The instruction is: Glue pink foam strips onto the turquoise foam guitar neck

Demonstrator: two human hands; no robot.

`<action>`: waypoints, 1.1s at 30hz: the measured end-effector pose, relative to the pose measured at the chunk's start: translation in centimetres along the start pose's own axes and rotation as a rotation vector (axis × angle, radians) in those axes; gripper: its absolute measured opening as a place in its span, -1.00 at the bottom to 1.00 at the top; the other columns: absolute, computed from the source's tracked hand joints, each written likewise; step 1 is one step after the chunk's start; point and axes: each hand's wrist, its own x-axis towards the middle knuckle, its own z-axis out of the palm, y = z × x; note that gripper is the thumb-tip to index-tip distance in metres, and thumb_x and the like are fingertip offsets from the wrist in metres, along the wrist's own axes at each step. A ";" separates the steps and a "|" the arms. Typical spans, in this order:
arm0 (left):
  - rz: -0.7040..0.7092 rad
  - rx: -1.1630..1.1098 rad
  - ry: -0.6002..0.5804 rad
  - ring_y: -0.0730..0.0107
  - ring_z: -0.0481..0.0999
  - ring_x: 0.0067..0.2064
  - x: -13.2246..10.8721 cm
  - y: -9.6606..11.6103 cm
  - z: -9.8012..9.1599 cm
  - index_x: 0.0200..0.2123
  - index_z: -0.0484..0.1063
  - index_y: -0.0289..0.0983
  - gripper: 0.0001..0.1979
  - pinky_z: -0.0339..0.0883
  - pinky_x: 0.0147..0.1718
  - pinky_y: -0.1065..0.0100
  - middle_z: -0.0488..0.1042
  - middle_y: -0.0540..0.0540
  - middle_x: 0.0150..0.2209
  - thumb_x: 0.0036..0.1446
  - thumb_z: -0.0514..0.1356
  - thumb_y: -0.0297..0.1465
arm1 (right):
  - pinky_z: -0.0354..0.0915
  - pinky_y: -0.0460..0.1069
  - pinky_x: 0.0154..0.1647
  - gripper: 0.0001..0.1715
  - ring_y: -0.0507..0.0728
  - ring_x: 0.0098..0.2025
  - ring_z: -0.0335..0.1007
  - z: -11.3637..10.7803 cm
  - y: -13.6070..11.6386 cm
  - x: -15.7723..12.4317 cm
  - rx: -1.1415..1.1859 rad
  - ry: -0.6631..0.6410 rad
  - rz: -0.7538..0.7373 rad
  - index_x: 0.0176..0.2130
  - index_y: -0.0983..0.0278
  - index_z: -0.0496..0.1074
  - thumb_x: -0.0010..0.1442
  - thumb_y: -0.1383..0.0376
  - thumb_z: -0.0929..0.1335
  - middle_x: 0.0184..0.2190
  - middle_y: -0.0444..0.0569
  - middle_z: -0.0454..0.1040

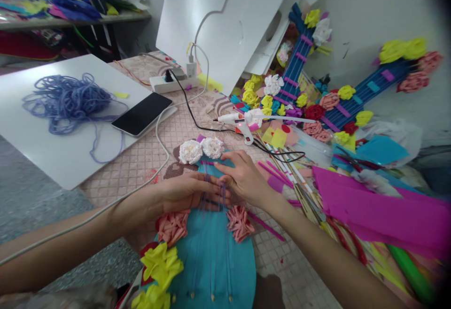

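A teal paper guitar shape point(211, 252) lies on the patterned cloth, with white paper flowers point(201, 150) at its top, pink flowers point(240, 223) on both sides and yellow flowers point(161, 266) at the lower left. Thin purple strings point(211, 262) run from small pegs near its bottom up to the hands. My left hand point(197, 190) lies across the neck, palm up, its fingers among the strings. My right hand point(241, 175) is beside it, thumb and index apart above the neck; whether its other fingers hold a string is hidden.
A white glue gun point(239, 123) stands beyond the guitar, near a power strip point(173, 82). A phone point(143, 113) and purple yarn point(68, 100) lie left. Decorated blue guitars point(369, 88), magenta sheets point(377, 210) and paper sticks are right. A white cable crosses my left forearm.
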 end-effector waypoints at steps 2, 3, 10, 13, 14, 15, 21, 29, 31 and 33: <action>-0.003 -0.006 -0.002 0.20 0.54 -0.08 0.0 0.0 0.0 -0.23 0.45 -0.36 -0.82 0.28 -0.03 0.17 0.56 -0.23 -0.15 0.05 0.27 -0.47 | 0.21 0.16 0.00 -0.53 0.24 0.03 0.14 0.1 0.0 0.0 -0.002 -0.002 -0.001 0.00 0.29 0.46 0.30 0.08 0.20 -0.02 0.14 0.35; -0.002 -0.012 -0.003 0.19 0.54 -0.08 0.0 0.0 0.1 -0.23 0.46 -0.36 -0.82 0.28 -0.03 0.18 0.56 -0.23 -0.16 0.05 0.27 -0.47 | 0.21 0.16 0.01 -0.53 0.24 0.03 0.14 0.2 0.0 -0.1 -0.004 -0.004 -0.001 0.01 0.28 0.45 0.29 0.09 0.20 -0.02 0.14 0.35; -0.003 -0.036 0.003 0.19 0.55 -0.11 -0.2 0.2 0.2 -0.22 0.46 -0.37 -0.82 0.29 -0.04 0.18 0.56 -0.24 -0.18 0.05 0.26 -0.48 | 0.19 0.18 0.06 -0.41 0.23 0.05 0.13 -0.4 0.0 -0.4 0.104 0.065 0.013 0.05 0.25 0.42 0.32 0.01 0.08 -0.01 0.11 0.33; -0.008 -0.040 0.000 0.17 0.55 -0.10 -0.3 0.2 0.1 -0.21 0.46 -0.38 -0.80 0.28 -0.03 0.15 0.56 -0.25 -0.16 0.05 0.26 -0.49 | 0.15 0.20 0.10 -0.37 0.21 0.07 0.13 -1.1 0.2 -0.6 0.143 0.178 0.067 0.10 0.23 0.37 0.33 0.01 0.03 0.00 0.10 0.30; -0.011 -0.041 0.000 0.16 0.54 -0.09 -0.3 0.2 0.1 -0.20 0.46 -0.38 -0.80 0.28 -0.02 0.14 0.55 -0.26 -0.15 0.05 0.25 -0.49 | 0.13 0.21 0.11 -0.38 0.21 0.08 0.13 -1.3 0.3 -0.6 0.136 0.206 0.085 0.10 0.23 0.37 0.34 0.01 0.04 0.00 0.10 0.29; -0.013 -0.042 0.000 0.15 0.54 -0.08 -0.2 0.2 0.0 -0.20 0.46 -0.38 -0.80 0.27 -0.01 0.13 0.55 -0.27 -0.14 0.06 0.25 -0.48 | 0.12 0.22 0.12 -0.39 0.22 0.09 0.11 -1.4 0.3 -0.7 0.124 0.220 0.094 0.09 0.23 0.38 0.34 0.01 0.04 0.01 0.10 0.28; 0.000 -0.042 -0.021 0.17 0.53 -0.07 -0.2 0.1 0.1 -0.20 0.46 -0.37 -0.81 0.26 0.01 0.14 0.55 -0.27 -0.13 0.07 0.24 -0.48 | 0.08 0.26 0.14 -0.36 0.26 0.15 0.04 -0.7 -0.2 -0.7 0.080 0.104 0.027 0.05 0.18 0.43 0.31 -0.04 0.04 0.12 0.10 0.22; 0.010 -0.039 -0.030 0.19 0.55 -0.11 0.0 0.0 -0.2 -0.24 0.47 -0.36 -0.85 0.27 -0.03 0.17 0.57 -0.22 -0.21 0.08 0.24 -0.48 | 0.06 0.26 0.17 -0.36 0.29 0.20 -0.06 0.4 -0.4 -0.3 0.025 -0.009 0.018 0.10 0.21 0.39 0.30 -0.04 0.06 0.21 0.11 0.14; 0.018 -0.045 -0.041 0.19 0.55 -0.12 0.1 -0.1 -0.3 -0.25 0.47 -0.36 -0.86 0.28 -0.04 0.17 0.58 -0.22 -0.23 0.06 0.25 -0.49 | 0.06 0.27 0.16 -0.37 0.29 0.20 -0.06 0.5 -0.5 -0.4 0.023 -0.012 0.018 0.10 0.20 0.38 0.30 -0.03 0.07 0.21 0.11 0.15; 0.018 -0.043 -0.043 0.20 0.55 -0.12 0.1 -0.1 -0.3 -0.25 0.48 -0.36 -0.86 0.29 -0.06 0.18 0.58 -0.22 -0.23 0.06 0.26 -0.48 | 0.07 0.27 0.16 -0.39 0.28 0.20 -0.04 0.4 -0.5 -0.4 0.042 -0.007 0.016 0.10 0.19 0.38 0.30 -0.02 0.07 0.20 0.11 0.17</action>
